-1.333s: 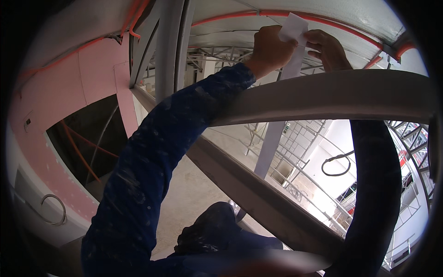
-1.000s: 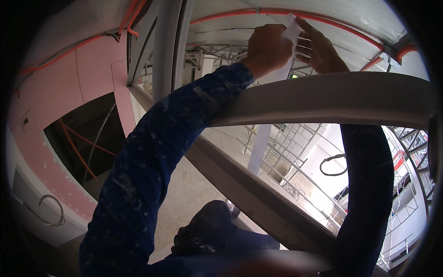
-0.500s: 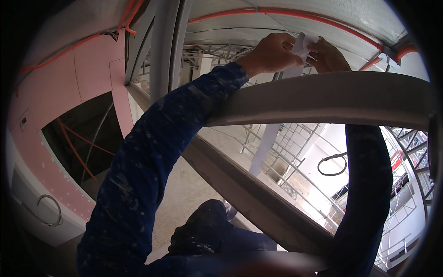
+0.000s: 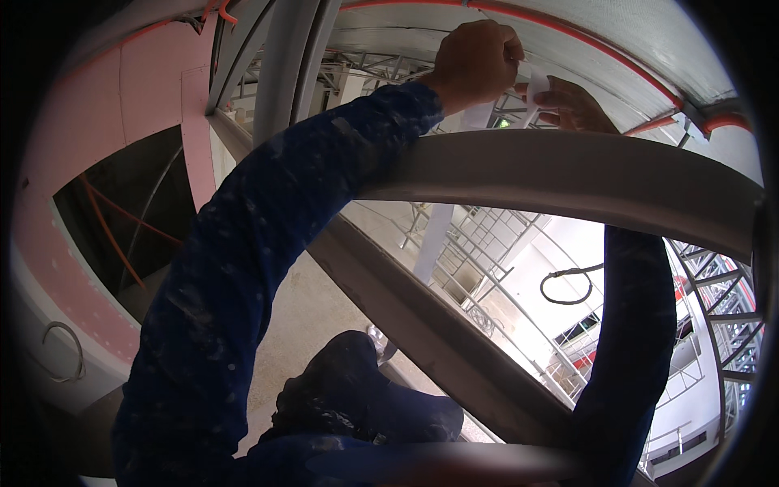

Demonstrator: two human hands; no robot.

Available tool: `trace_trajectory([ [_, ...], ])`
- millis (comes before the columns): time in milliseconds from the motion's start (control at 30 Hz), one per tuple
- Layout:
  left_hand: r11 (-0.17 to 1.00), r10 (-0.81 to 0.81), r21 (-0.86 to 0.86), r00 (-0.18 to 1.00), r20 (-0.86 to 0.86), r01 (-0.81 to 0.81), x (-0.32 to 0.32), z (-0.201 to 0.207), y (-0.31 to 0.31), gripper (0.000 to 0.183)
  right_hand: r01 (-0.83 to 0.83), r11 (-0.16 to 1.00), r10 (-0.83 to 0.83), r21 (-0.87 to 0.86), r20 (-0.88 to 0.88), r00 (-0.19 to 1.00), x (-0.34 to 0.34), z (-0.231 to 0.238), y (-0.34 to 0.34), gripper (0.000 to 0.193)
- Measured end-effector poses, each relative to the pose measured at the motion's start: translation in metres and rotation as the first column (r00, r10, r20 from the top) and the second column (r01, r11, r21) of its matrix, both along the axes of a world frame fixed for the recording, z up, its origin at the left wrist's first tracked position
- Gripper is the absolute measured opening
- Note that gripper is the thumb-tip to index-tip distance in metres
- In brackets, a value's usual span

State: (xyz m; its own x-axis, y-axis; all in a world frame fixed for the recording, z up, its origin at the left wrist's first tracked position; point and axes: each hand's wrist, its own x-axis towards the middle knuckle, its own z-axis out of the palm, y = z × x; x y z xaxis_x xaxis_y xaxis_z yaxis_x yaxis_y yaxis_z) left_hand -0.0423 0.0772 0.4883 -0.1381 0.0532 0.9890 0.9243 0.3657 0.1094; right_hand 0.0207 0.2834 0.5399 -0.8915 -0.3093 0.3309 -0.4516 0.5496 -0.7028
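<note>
A long, thin white paper-like strip [image 4: 434,240] hangs down past a grey metal beam [image 4: 568,170], which hides part of it. Above the beam, my left hand [image 4: 477,66] is closed in a fist-like pinch beside the strip's upper part; its fingertips are partly hidden. My right hand [image 4: 574,105] reaches up behind the beam, fingers curled against an upright bit of the white strip. A small gap separates the two hands. Both arms wear dark blue sleeves with pale specks, the left passing in front of the beam, the right behind it.
A second grey beam [image 4: 438,325] slants across below, and a metal post [image 4: 288,73] stands at upper left. Pink wall panels [image 4: 97,187] surround a dark opening. Scaffolding [image 4: 503,260] stands beyond, far below. Orange conduit [image 4: 584,40] runs along the ceiling. My bent knee [image 4: 341,365] shows below.
My hands have drawn apart; the left has risen and turned into a fist, while the right has dropped slightly. The whole view has shifted a little.
</note>
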Motion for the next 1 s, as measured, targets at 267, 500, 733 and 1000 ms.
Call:
trace_trajectory([
  [267,0.995,0.061,0.089,0.984,-0.167,-0.047,-0.019,-0.022,-0.020,0.007,0.073,0.996,-0.073,-0.059,0.009,0.997,-0.015,-0.008,-0.020,0.068],
  [500,0.996,0.066,-0.061,0.994,-0.083,-0.071,-0.016,-0.018,-0.027,0.019,-0.021,0.991,0.025,-0.136,0.032,0.999,-0.030,-0.019,-0.028,0.048],
  [733,0.960,-0.278,0.049,0.958,0.075,0.275,-0.010,-0.053,-0.041,0.026,0.015,0.992,-0.003,-0.122,0.095,0.995,-0.035,-0.027,-0.025,0.042],
  [1000,0.982,-0.185,0.065,0.977,0.102,0.179,-0.018,-0.063,-0.052,0.021,0.011,0.990,-0.003,-0.141,0.058,0.998,-0.042,-0.039,-0.036,0.044],
])
